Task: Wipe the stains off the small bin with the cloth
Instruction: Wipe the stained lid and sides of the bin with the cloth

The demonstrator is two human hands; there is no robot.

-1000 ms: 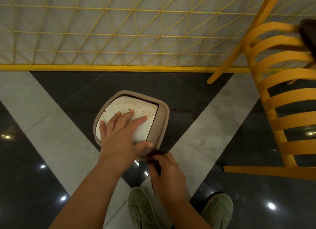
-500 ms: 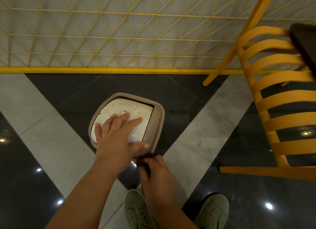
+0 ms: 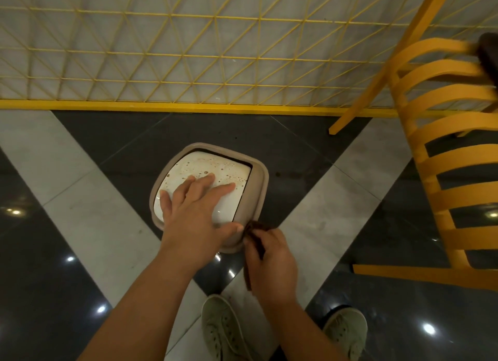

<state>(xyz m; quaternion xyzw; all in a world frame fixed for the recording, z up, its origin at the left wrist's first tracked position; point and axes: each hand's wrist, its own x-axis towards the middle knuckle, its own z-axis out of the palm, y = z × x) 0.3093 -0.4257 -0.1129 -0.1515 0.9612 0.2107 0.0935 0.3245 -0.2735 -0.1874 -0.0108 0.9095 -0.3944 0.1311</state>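
At the centre of the frame a small bin (image 3: 254, 196) with a beige rim and a white, brown-speckled lid (image 3: 210, 169) stands on the tiled floor (image 3: 80, 212). The left hand (image 3: 194, 217) lies flat on the lid, fingers spread. The right hand (image 3: 269, 258) pinches a dark brown cloth (image 3: 256, 232) against the bin's near right corner, with a yellow chair (image 3: 444, 155) at the right.

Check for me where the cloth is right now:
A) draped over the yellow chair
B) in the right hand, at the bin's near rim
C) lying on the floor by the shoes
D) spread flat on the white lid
B: the right hand grips the dark cloth against the near rim of the small bin, while the left hand lies flat on the stained white lid.
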